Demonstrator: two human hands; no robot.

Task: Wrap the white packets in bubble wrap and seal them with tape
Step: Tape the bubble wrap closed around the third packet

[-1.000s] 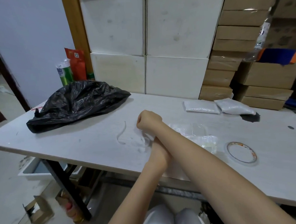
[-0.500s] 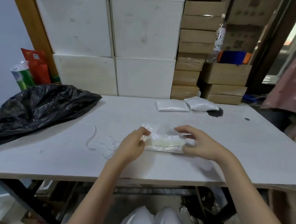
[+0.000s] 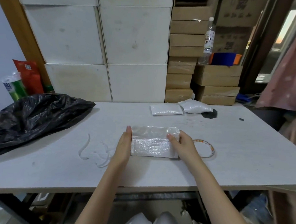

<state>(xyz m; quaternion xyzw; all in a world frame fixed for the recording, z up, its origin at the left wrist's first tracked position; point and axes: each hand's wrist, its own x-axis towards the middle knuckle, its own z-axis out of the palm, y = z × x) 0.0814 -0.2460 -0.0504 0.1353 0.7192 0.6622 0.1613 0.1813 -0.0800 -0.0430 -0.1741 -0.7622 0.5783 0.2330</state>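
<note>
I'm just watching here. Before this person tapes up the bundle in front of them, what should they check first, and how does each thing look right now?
1. Bubble wrap bundle lies flat on the table: ok.
2. Both ends steadied: left hand rests flat against the left edge, right hand holds the right end with the thumb on top: ok.
3. Wrap fully closed: the far flap looks loose and unfolded: not ok.
4. Tape roll within reach: it lies just right of the right hand: ok.
5. Loose end of the tape ready to pull: cannot tell.
6. More to wrap: two white packets wait at the far edge: ok.
</note>
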